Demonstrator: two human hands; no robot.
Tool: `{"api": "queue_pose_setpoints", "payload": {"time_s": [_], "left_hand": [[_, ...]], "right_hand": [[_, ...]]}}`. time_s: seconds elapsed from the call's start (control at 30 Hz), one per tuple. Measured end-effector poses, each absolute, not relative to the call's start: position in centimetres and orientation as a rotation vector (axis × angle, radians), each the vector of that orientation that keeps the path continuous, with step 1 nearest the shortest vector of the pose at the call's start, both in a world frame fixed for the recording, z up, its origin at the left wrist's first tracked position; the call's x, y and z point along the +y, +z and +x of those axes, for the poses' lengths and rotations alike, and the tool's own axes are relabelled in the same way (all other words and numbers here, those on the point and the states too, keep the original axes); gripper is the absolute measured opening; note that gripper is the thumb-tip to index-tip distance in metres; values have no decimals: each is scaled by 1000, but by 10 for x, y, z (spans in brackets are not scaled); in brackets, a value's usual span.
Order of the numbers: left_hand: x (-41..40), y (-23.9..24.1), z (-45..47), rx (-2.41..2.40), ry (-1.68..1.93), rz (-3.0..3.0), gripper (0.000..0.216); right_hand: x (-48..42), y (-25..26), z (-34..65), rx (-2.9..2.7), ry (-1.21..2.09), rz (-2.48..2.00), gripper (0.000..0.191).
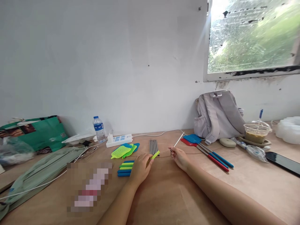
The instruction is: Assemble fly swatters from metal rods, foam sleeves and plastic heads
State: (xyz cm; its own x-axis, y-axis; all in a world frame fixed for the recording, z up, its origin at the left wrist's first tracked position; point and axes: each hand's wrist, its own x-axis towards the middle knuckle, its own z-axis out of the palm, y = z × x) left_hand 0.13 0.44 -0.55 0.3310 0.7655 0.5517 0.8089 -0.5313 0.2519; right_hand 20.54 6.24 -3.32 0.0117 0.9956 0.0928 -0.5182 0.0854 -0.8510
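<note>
My left hand (141, 167) is closed around a yellow-green handle tube (155, 154), whose end sticks out toward the right. Under and beside that hand lie several blue and green handle tubes (124, 171). Pinched in the fingers of my right hand (179, 158) is a thin metal rod (179, 139), tilted up and to the right. Between the hands and a little beyond them, a row of metal rods (153, 146) lies on the table. Green and blue mesh fly swatter heads (123, 151) are stacked behind my left hand. To the right lie fly swatters with blue (192, 138) and red heads, joined to rods with coloured handles.
A power strip (119, 140) and a water bottle (99, 129) stand near the wall. At the right are a backpack (217, 115), a drink cup (256, 132) and a phone (284, 163). A green bag (44, 134) and a grey-green cloth item (44, 172) occupy the left.
</note>
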Motion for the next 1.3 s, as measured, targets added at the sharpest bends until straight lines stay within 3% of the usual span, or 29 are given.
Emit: {"api": "queue_pose_setpoints", "payload": {"time_s": [0.17,0.33,0.83,0.97,1.17,1.3], "left_hand": [[-13,4,9,-1419,-910,-2722,33],[-19,5,17,-1281,-847,-2816,35],[-20,3,17,-1206,-810,-2785,30],[-22,5,18,-1216,-811,-2790,28],[-22,4,17,-1216,-885,-2817,30],[-22,3,19,-1236,-960,-2894,31]], "right_hand": [[12,-36,212,-883,1564,-739,20],[-15,-26,216,-869,1555,-614,25],[-7,-26,219,-792,1648,-518,19],[-6,-25,219,-816,1680,-485,27],[-9,-23,217,-895,1693,-452,11],[-14,-22,215,-945,1741,-400,10]]}}
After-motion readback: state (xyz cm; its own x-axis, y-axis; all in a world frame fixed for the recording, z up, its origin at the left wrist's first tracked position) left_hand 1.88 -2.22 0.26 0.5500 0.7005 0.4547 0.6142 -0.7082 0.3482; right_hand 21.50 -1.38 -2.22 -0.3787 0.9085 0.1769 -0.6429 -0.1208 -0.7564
